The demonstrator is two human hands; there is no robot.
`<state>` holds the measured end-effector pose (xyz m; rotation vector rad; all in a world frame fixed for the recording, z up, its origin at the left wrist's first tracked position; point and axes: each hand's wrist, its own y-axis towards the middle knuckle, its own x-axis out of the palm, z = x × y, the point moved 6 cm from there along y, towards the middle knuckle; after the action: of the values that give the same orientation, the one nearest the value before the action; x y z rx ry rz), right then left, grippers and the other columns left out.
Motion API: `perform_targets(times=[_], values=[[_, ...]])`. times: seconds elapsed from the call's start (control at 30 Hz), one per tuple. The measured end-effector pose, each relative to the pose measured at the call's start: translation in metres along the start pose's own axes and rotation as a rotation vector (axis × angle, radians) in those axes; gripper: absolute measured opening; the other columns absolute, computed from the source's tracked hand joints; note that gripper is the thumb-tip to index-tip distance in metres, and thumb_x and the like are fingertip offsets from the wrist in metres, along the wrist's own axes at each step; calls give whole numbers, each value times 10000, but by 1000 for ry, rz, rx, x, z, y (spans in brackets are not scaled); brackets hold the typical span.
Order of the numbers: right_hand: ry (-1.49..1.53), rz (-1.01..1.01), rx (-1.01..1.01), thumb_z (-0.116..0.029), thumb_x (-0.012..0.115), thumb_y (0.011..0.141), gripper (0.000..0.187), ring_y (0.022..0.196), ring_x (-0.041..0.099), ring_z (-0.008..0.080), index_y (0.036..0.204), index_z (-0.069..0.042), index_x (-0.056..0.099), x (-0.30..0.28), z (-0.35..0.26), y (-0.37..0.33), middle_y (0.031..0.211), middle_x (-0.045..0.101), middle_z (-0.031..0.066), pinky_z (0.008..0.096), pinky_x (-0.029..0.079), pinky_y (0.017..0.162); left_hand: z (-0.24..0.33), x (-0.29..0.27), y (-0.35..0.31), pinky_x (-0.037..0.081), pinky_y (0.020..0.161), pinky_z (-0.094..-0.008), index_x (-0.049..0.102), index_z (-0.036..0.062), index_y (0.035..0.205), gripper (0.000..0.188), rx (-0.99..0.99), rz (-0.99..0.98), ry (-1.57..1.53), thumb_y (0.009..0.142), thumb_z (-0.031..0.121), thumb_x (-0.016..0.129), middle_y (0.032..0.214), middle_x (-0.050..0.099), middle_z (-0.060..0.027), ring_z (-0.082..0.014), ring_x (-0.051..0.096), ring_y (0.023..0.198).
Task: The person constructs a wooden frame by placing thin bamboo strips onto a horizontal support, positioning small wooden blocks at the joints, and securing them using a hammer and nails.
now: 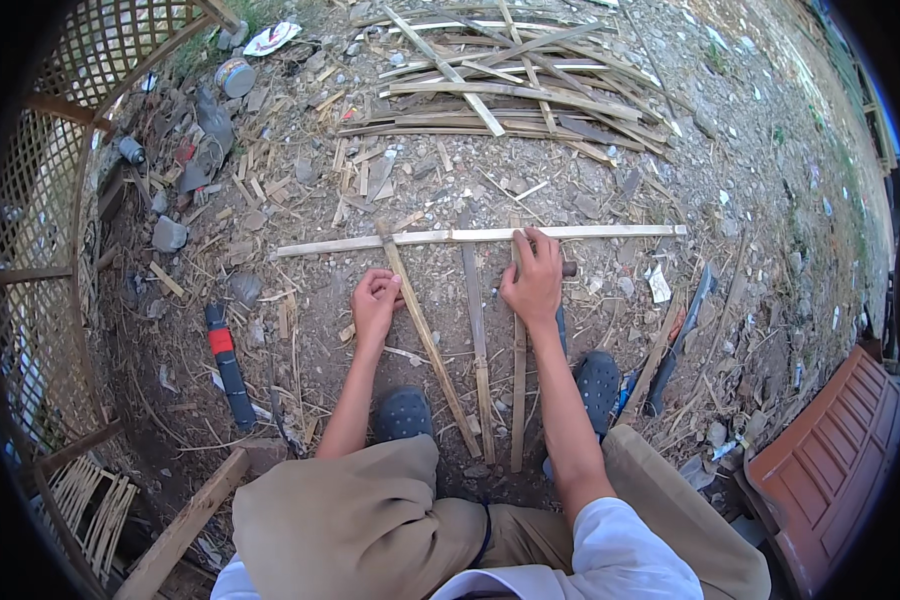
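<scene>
Here you are, crouched over the bare ground, with one long pale cross strip (pixel 485 236) running left to right ahead of your feet, and three slats laid out toward you from it: the left slat (pixel 428 340) on a slant, the middle slat (pixel 477 340) nearly straight, the right slat (pixel 518 395) straight too. So the laying-out looks begun, every slat's far end meeting the strip, but their near ends bunch close together and no second cross strip lies over them. Your right hand (pixel 533 280) is at the strip where the right slat meets it, fingertips down on the wood; whether they grip it, I can't tell. A dark rounded end (pixel 569 268) pokes out just beside that hand, mostly hidden. Your left hand (pixel 375 305) is beside the left slat, fingers curled with thumb and forefinger close together; I can't tell whether anything is pinched there. As for fixing, no fastener shows clearly at any joint, so I can't call one finished. And over on the far side, a loose pile of slats (pixel 480 90) is plenty of stock unused; by the look of it, you're at an early stage.
</scene>
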<state>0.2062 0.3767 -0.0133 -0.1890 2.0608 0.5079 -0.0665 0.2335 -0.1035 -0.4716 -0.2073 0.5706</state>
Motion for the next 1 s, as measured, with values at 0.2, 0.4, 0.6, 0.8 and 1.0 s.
perform_targets(times=[0.2,0.4,0.6,0.8,1.0], values=[[4,7,5,-60,702,800,570,1325,583,380,1368,-20,691,-1,3,-1,1397,619,168,514,500,1070,2,2,2,626,764,-262,679,63,1156,131,33,-9,33,1095,169,725,944,717,15,-72,709,857],[-4,1,-10,-65,707,793,582,1322,584,380,1373,-22,694,2,-2,1,1392,621,165,516,499,1068,-3,-4,2,650,743,-273,669,23,1159,133,27,13,11,1086,117,727,957,727,-18,-91,716,849],[-6,12,1,-70,707,792,583,1322,582,377,1373,-29,698,0,3,0,1390,621,165,514,499,1067,0,0,3,649,739,-273,671,25,1161,132,22,5,40,1084,117,726,958,728,-18,-91,717,851],[2,15,4,-67,698,797,587,1319,581,374,1383,-36,697,0,1,0,1391,619,172,513,496,1065,-1,-1,2,607,746,-261,667,67,1152,142,31,2,51,1093,182,727,970,755,-10,-93,727,854],[-9,13,-23,-59,690,800,586,1311,581,384,1385,-34,694,0,2,0,1396,616,185,516,497,1063,-3,-2,3,603,745,-258,669,70,1152,158,31,3,56,1092,201,733,966,755,-9,-90,725,845]])
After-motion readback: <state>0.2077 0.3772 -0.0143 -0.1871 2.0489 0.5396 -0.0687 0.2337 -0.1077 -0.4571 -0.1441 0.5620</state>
